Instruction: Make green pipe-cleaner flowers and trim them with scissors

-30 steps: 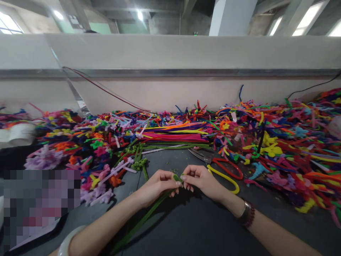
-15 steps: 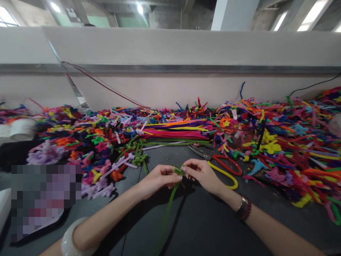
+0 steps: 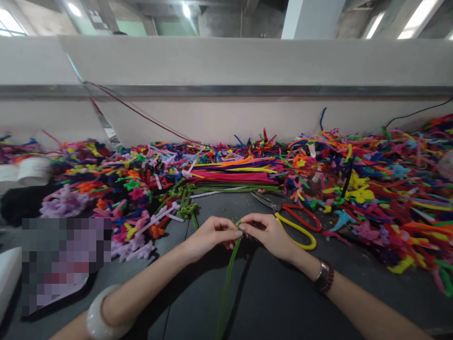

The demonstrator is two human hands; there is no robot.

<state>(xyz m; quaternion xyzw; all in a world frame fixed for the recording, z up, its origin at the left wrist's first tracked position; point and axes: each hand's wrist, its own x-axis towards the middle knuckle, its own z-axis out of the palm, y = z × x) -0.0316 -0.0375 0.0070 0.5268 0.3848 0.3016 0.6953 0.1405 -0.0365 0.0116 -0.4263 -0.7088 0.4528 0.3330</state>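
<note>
My left hand (image 3: 210,237) and my right hand (image 3: 267,231) meet over a dark grey tabletop (image 3: 269,293), both pinching a small loop at the top of a green pipe cleaner (image 3: 228,283). Its long end hangs down toward me, and my fingers hide the loop's twist. A pale bangle (image 3: 106,311) circles my left wrist, and a metal-and-beaded bracelet (image 3: 323,277) sits on my right. Just beyond my right hand lie scissors (image 3: 297,224) with red and yellow handles. Green twisted pipe-cleaner pieces (image 3: 186,210) lie beyond my left hand.
Heaps of multicoloured pipe cleaners and finished flower shapes (image 3: 368,198) spread along the back and right. A bundle of straight pipe cleaners (image 3: 230,177) lies behind the scissors. A pixelated patch (image 3: 67,250) covers the left, and a low wall (image 3: 226,118) stands behind.
The green pipe cleaner has swung from slanting down-left to hanging almost straight down. My hands have drawn closer around its loop, and the camera has tilted slightly.
</note>
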